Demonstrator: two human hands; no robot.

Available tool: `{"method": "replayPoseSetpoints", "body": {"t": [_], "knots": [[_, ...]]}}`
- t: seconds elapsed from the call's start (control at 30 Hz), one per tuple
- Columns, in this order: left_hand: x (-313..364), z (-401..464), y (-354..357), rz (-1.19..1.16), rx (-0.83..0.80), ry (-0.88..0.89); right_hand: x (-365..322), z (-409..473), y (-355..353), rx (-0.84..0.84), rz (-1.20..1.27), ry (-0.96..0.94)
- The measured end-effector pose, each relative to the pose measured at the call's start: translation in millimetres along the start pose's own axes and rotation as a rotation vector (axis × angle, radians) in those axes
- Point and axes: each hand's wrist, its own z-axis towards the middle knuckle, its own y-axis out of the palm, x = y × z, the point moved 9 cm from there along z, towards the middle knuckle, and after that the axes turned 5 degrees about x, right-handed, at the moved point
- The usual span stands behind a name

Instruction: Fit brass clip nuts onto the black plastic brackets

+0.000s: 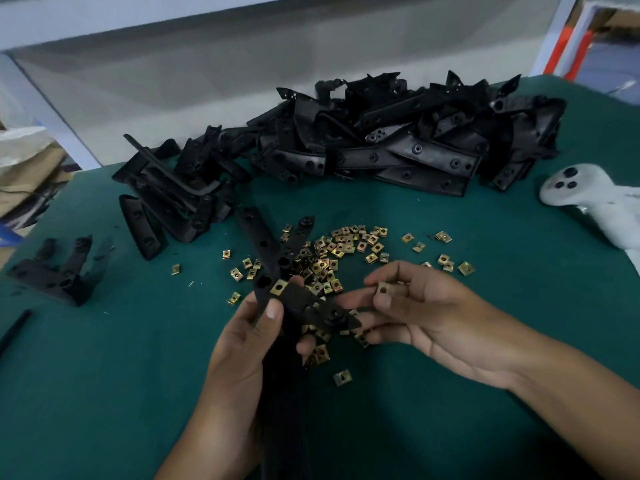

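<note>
My left hand [242, 344] grips a black plastic bracket [273, 268] with several arms, held upright over the green table. One brass clip nut [278, 287] sits clipped on the bracket just above my left thumb. My right hand [433, 317] pinches another brass clip nut [383, 289] between thumb and forefinger, a short way right of the bracket. Several loose brass clip nuts [332, 252] lie scattered on the mat behind and under my hands.
A large heap of black brackets [398, 140] fills the back of the table, with a smaller stack [173, 192] at back left. A lone bracket [59, 271] lies at the left. A white controller [588, 199] rests at the right edge. The green mat [104, 375] covers the table.
</note>
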Motion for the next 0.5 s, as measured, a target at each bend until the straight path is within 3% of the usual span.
{"method": "replayPoseSetpoints", "body": {"t": [0.27,0.5], "knots": [[0,-12,14,0.151,-0.141,0.044,-5,0,3,0.017,-0.193,-0.098],[0,-14,7,0.208,-0.043,0.044,-7,-2,5,0.040,-0.245,-0.141]]}}
